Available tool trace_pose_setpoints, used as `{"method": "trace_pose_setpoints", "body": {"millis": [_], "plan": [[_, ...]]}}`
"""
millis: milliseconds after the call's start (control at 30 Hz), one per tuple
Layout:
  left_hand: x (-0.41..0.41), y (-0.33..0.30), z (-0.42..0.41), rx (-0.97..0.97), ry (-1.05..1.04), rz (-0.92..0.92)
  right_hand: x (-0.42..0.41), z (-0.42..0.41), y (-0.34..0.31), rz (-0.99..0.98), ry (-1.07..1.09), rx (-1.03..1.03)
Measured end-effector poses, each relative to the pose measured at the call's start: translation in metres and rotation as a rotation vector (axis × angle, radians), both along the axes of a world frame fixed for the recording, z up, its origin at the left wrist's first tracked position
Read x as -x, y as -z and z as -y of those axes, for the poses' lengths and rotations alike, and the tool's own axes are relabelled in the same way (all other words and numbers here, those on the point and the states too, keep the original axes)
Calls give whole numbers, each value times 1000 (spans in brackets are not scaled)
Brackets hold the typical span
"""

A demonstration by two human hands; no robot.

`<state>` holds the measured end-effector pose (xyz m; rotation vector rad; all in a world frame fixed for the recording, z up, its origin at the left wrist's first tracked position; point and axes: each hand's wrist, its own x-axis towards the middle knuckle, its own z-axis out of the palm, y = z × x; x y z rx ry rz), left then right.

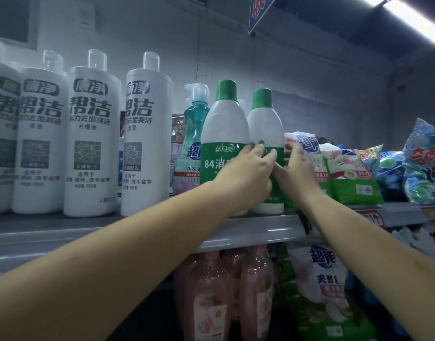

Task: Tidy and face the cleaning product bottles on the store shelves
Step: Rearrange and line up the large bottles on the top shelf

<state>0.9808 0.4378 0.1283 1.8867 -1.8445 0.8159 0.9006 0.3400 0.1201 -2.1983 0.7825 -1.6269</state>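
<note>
Two white bottles with green caps and green labels stand side by side on the grey upper shelf (251, 230). The left green-capped bottle (224, 134) shows its "84" label to the front. The right green-capped bottle (265, 124) is held between both hands: my left hand (248, 173) wraps its fingers round the bottle's left front, and my right hand (295, 173) grips its right side, fingers behind it. Its label is mostly hidden by my hands. Several tall white bottles (88, 143) with clear caps stand in a row to the left.
A teal pump bottle (190, 141) stands behind the left green-capped bottle. Bags of washing powder (349, 173) lie piled on the shelf to the right. Pink bottles (206, 299) and a detergent bag (322, 291) fill the shelf below. A blue sign (260, 11) hangs overhead.
</note>
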Motion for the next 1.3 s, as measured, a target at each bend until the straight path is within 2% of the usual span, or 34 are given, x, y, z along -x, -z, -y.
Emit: {"method": "trace_pose_setpoints", "body": {"millis": [133,267,600,767,933,1100,1200,1300], "plan": [[-11,-4,-17,74,-9,48,-2,-19,-6,-29,136,285],[-19,1,-39,146,-62,68,-11,-48,-7,-124,171,445],[-66,21,-128,269,-252,153,-77,-135,-1,-149,-166,522],[-101,27,-177,316,-398,164,-122,-182,5,-122,-263,659],[-134,32,-224,309,-609,74,-168,-221,9,-138,-375,685],[-175,31,-274,454,-888,-19,-200,-248,15,-264,-432,691],[-194,24,-295,533,-983,-204,-211,-256,15,-307,-437,696],[-208,19,-301,590,-987,-413,-215,-259,15,-316,-445,688]]}}
